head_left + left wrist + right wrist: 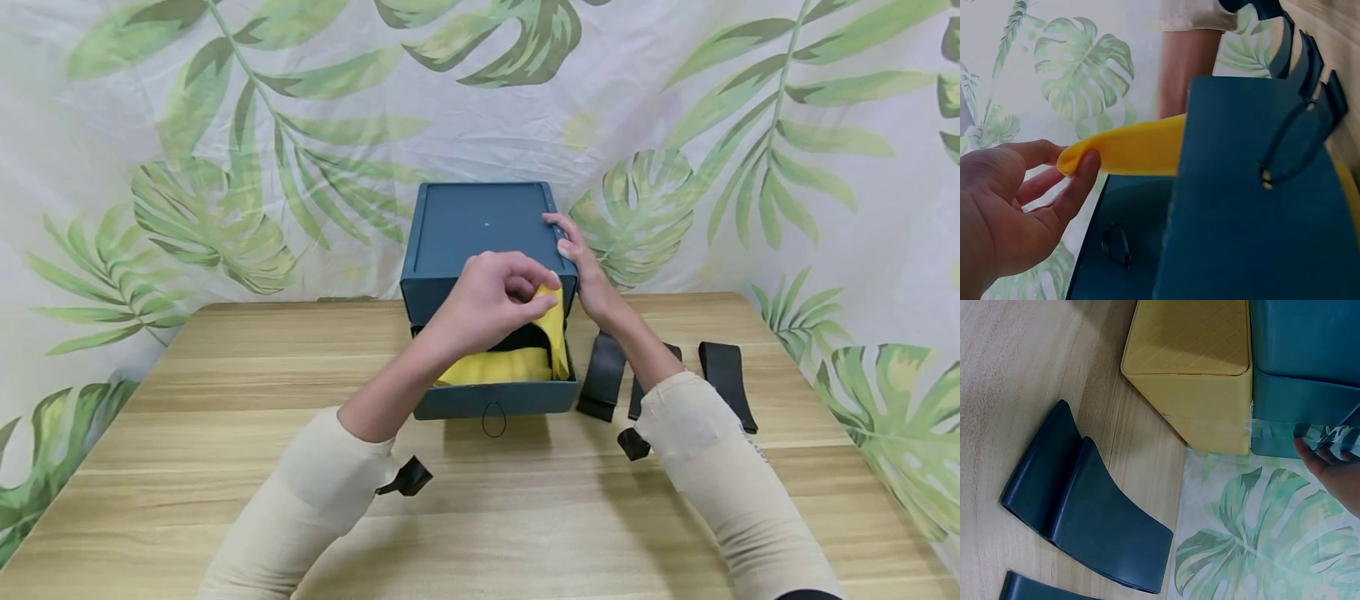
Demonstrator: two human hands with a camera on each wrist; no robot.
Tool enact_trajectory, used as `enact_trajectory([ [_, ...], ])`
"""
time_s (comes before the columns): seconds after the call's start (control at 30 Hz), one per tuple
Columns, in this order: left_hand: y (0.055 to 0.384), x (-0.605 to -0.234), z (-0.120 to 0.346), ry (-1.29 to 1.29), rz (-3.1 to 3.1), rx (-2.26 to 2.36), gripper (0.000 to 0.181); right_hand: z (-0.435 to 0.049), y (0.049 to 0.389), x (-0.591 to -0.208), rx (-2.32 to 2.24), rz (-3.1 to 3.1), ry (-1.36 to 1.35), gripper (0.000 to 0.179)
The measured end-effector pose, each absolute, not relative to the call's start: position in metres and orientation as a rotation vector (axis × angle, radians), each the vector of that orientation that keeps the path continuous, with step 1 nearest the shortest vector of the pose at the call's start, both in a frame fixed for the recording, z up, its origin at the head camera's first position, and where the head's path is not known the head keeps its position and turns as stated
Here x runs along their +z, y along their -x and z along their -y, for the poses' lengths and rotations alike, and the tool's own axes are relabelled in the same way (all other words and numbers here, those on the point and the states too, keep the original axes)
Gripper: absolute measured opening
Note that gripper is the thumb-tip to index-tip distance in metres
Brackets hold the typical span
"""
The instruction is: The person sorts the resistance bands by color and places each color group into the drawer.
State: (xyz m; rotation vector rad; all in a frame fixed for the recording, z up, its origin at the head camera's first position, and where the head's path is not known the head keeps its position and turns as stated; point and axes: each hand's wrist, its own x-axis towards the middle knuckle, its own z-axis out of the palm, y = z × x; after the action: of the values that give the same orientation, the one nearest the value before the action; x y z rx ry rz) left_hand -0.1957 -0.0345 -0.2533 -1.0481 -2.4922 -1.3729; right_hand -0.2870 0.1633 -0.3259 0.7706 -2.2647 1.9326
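Observation:
A teal drawer box (486,225) stands at the back of the table, its drawer (495,402) with a cord loop pulled out toward me. My left hand (498,296) is above that drawer and pinches the end of a yellow exercise band (1138,147) between thumb and fingers. The band's lower part runs down into the drawer at its right side. More yellow band material (498,367) lies inside along the front. My right hand (588,271) rests against the box's right side, its fingers (1313,456) reaching over clear tape there.
Several dark loop bands (1113,525) lie on the wooden table (495,517) right of the box, partly behind my right forearm. A yellow box-shaped piece (1191,406) sits under the teal box. A leaf-patterned cloth (337,100) hangs just behind.

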Motion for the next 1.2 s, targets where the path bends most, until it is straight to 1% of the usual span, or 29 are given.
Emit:
enact_trajectory([
  [0.37,0.179,-0.277,0.078,0.901,2.575,-1.361,0.013,-0.164,0.288,-0.326,1.941,2.243,-0.780,0.065],
  [0.63,0.170,-0.286,0.093,0.784,2.668,-1.406,0.015,-0.165,0.288,-0.327,1.966,2.243,-0.764,0.067],
  [0.93,0.171,-0.297,0.101,0.762,2.709,-1.385,0.015,-0.163,0.288,-0.327,1.976,2.233,-0.768,0.067],
  [1.2,0.178,-0.304,0.120,0.702,2.818,-1.368,0.020,-0.162,0.286,-0.327,1.954,2.256,-0.766,0.068],
])
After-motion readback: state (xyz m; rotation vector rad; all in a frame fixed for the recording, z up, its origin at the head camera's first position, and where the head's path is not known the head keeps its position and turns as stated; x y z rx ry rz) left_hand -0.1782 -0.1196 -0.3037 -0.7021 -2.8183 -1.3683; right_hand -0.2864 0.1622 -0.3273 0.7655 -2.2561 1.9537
